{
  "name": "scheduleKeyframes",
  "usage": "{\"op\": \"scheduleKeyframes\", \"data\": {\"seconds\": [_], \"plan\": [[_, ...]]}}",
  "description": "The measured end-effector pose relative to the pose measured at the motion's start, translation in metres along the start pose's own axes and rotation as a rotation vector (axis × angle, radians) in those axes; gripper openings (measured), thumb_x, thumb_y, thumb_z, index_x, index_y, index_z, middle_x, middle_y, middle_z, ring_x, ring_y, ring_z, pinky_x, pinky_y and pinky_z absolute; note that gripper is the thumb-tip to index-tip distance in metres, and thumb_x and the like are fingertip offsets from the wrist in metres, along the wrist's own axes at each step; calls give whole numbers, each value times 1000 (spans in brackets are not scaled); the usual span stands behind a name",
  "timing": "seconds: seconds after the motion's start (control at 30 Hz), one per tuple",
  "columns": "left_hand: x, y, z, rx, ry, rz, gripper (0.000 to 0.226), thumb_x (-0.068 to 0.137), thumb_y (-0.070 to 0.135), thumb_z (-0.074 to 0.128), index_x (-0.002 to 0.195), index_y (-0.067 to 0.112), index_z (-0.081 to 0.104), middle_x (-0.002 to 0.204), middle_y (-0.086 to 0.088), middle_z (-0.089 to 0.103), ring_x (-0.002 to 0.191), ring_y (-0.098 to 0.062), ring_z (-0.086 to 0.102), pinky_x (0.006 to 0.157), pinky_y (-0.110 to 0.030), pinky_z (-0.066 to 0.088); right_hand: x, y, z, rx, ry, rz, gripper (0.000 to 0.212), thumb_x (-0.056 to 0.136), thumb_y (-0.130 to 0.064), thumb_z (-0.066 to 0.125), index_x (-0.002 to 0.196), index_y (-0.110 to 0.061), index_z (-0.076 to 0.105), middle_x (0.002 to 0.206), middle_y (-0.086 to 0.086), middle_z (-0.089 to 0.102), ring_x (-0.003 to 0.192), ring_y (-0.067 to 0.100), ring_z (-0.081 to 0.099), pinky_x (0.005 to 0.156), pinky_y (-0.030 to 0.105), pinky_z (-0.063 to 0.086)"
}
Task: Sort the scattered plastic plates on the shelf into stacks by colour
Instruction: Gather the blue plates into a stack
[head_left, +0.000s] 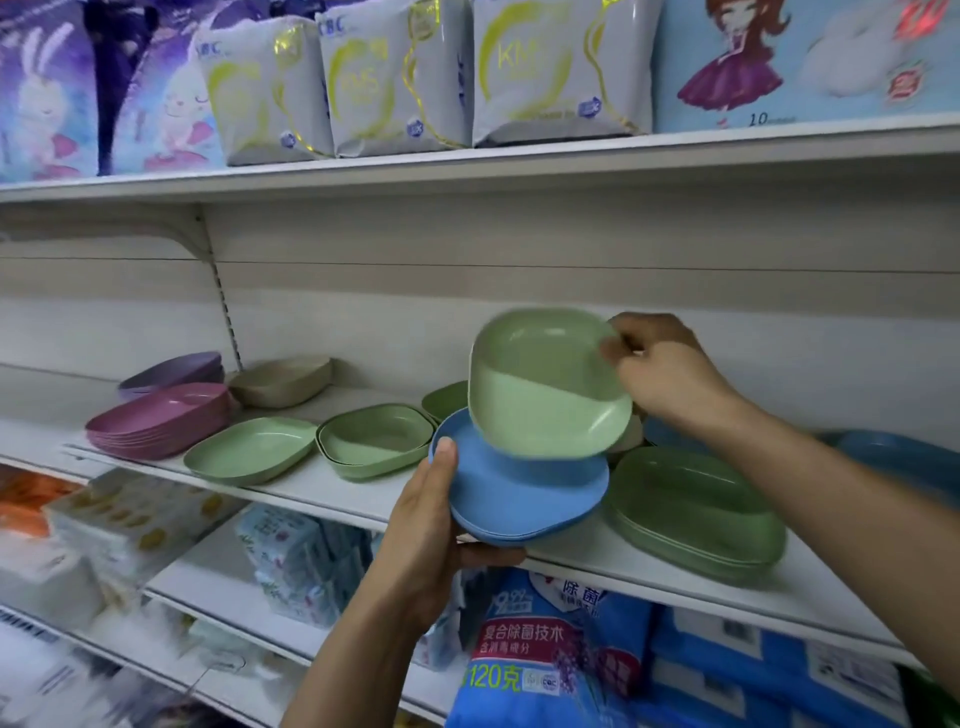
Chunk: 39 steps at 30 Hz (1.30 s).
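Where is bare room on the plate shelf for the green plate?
Bare shelf lies between the beige stack and the green bowl stack, and along the front edge right of the dark green stack. Crowded under the right hand.

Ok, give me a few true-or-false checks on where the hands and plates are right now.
1. The left hand holds blue plates from below, with the thumb on their rim. True.
2. The right hand is empty. False: it pinches the rim of a green plate.
3. The pink stack sits on the shelf, to the left of the green plates lying there. True.
4. The beige plates lie on top of the pink stack. False: they sit on the shelf behind it, to its right.
5. The held green plate rests flat on the shelf. False: it is lifted and tilted above the blue plates.
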<state>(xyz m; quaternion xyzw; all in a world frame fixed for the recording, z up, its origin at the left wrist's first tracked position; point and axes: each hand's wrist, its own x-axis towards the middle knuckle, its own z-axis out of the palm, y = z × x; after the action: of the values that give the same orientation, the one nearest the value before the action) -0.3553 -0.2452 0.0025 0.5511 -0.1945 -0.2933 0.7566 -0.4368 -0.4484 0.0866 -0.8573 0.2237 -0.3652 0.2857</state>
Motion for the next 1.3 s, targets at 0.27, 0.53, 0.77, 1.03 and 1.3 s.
{"op": "scheduleKeyframes", "data": {"seconds": [0.27,0.53,0.77,1.03,1.3], "plan": [[5,13,-28,-180,263,63,24,101,34,42,112,15,52,107,-11,57,85,-30,62,45,-38,57,-13,52,-26,-1,-119,373,26,92,-5,52,67,-9,58,48,9,46,37,18,39,40,21,29],[10,16,-18,-134,204,81,27,101,35,42,119,16,51,107,-8,60,85,-28,64,47,-39,58,-35,91,-23,-434,-429,550,24,92,-17,50,95,-1,67,52,8,56,43,19,51,42,21,41],[20,14,14,-51,107,33,35,101,36,43,127,13,50,113,-12,58,87,-32,64,46,-36,56,-9,125,-54,-639,-192,448,40,91,-54,47,78,-16,50,89,6,59,80,25,58,64,30,42],[29,15,29,44,3,13,30,102,37,40,122,20,55,116,-13,63,93,-32,67,52,-37,57,-4,162,-66,-354,-233,660,24,82,-23,67,78,-4,54,63,11,61,49,19,52,45,21,38],[34,6,33,46,-37,-15,27,101,38,42,118,24,57,112,-9,66,89,-30,69,53,-38,57,8,151,-84,-288,170,468,27,89,-19,53,66,-5,53,66,11,56,62,26,55,55,27,37]]}}
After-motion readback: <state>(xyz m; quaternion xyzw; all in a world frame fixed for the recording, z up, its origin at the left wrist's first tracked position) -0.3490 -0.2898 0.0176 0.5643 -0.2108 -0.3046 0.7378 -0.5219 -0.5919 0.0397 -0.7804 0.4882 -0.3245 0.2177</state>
